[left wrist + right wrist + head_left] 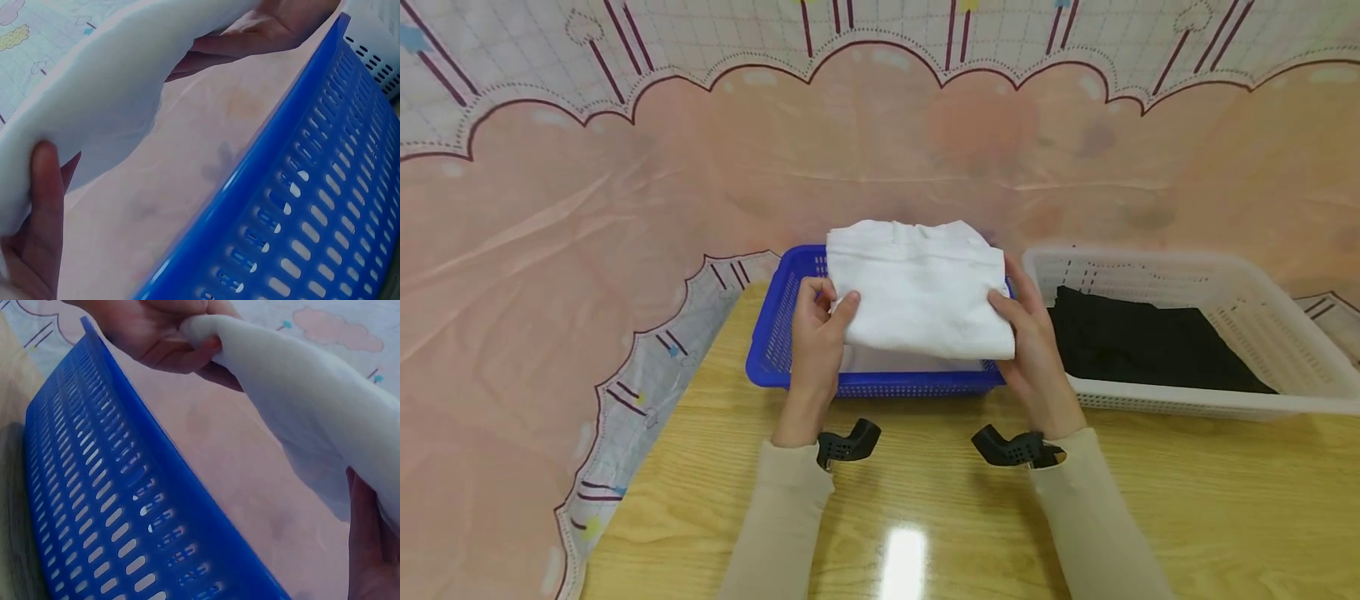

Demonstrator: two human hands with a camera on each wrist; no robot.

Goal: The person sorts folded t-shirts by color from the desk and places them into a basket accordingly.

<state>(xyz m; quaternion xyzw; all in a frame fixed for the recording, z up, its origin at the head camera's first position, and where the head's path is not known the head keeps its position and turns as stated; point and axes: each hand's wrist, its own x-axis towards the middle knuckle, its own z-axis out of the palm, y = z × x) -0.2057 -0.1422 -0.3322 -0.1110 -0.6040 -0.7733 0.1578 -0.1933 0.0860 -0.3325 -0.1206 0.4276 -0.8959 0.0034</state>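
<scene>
A folded white cloth (917, 292), perhaps a garment, is held up over the blue plastic basket (917, 385). My left hand (820, 333) pinches its left edge, thumb on the near face and fingers behind. At the opposite edge my right hand (1033, 342) grips it the same way. Both wrist views show the cloth (112, 81) stretched between the two hands, its lower part drooping above the basket's rim (181, 469). Some whitish material (910, 362) shows inside the basket below the cloth; the rest of the inside is hidden.
To the right stands a white plastic basket (1210, 402) with black folded fabric (1150, 342) in it. Both baskets rest on a wooden table (910, 467). A pink patterned sheet (880, 150) hangs behind and along the left. Each wrist wears a black camera mount (850, 442).
</scene>
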